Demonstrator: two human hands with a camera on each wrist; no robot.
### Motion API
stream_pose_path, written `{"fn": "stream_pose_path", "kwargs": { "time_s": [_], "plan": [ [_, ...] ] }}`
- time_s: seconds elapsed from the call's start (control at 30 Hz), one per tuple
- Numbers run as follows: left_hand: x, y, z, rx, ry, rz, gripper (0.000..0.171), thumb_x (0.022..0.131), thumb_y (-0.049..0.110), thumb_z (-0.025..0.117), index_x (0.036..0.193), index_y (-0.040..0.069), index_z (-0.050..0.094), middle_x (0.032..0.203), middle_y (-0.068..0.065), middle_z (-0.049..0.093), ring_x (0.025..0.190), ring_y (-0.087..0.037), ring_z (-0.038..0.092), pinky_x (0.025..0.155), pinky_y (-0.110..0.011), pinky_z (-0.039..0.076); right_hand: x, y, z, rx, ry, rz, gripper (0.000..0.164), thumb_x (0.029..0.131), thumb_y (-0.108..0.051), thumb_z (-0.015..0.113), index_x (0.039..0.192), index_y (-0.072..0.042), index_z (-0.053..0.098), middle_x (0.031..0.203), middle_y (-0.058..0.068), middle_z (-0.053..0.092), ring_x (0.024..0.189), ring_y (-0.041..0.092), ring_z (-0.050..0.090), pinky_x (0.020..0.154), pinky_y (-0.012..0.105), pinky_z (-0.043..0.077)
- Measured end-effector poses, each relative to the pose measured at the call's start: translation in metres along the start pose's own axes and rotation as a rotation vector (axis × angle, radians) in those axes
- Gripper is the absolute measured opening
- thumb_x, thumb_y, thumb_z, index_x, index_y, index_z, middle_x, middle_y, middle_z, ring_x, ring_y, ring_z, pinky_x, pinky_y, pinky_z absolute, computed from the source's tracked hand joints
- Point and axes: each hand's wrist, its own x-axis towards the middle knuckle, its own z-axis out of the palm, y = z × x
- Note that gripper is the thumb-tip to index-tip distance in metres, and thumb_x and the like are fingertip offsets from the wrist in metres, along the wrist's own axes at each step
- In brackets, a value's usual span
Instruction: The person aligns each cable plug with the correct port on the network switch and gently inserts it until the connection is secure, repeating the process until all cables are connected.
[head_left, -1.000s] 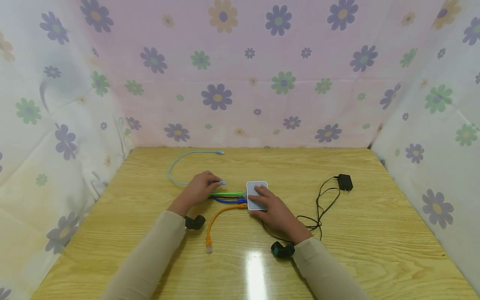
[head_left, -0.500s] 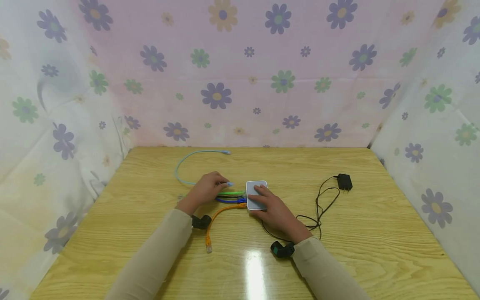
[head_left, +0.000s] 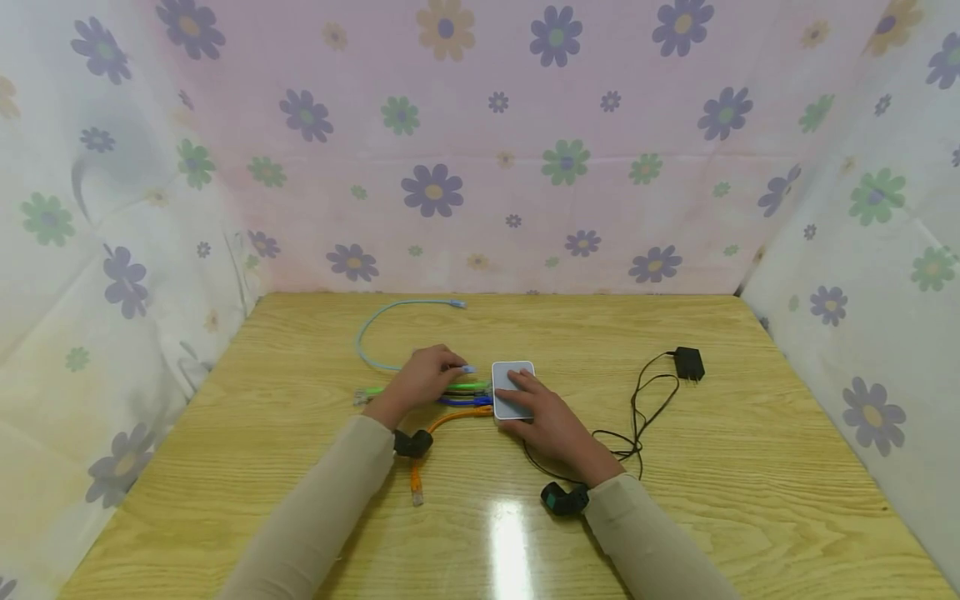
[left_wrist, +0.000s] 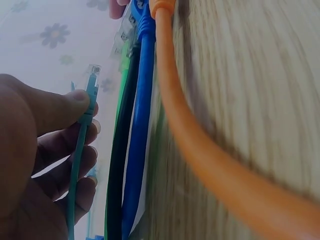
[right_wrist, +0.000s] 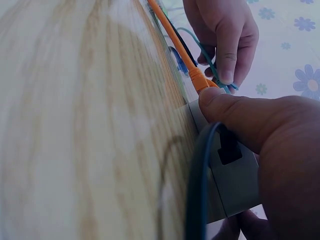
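Note:
My left hand (head_left: 426,380) pinches the plug end of a light blue Ethernet cable (head_left: 362,332) between thumb and fingers. In the left wrist view, the plug (left_wrist: 92,90) points upward with its clear tip exposed. Just right of it is a small grey-and-white network switch (head_left: 503,373), apart from that plug. My right hand (head_left: 551,423) rests on the switch, fingers spread over the top; the right wrist view has the thumb against its side. Green (head_left: 471,386), black, blue (head_left: 461,402) and orange (head_left: 450,416) Ethernet cables run from the switch's left side. The left hand partly covers them.
A black power adapter (head_left: 688,363) lies to the right, its thin cord (head_left: 637,417) looped on the wooden table (head_left: 750,467) and running to the switch. The orange cable's loose plug (head_left: 417,492) lies near the left wrist. Flowered cloth (head_left: 480,167) surrounds the table.
My left hand has moved right, bringing the light blue plug closer to the switch. The rest of that cable has slid right along with it. My right hand has stayed on the switch.

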Motion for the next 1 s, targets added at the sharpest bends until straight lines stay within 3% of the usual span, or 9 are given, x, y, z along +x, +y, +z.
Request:
{"fn": "stream_pose_path", "kwargs": {
  "time_s": [1.0],
  "plan": [
    [0.014,0.01,0.013,0.046,-0.079,0.01,0.026,0.099,0.02,0.056,0.116,0.008,0.071,0.105,-0.006,0.068,0.095,-0.021,0.063,0.088,-0.039,0.052,0.001,0.001,0.001,0.001,0.005,-0.004,0.053,0.091,-0.04,0.066,0.14,-0.025,0.054,0.159,0.003,0.03,0.15,0.028,0.018,0.113,0.052,0.034]
  ]
}}
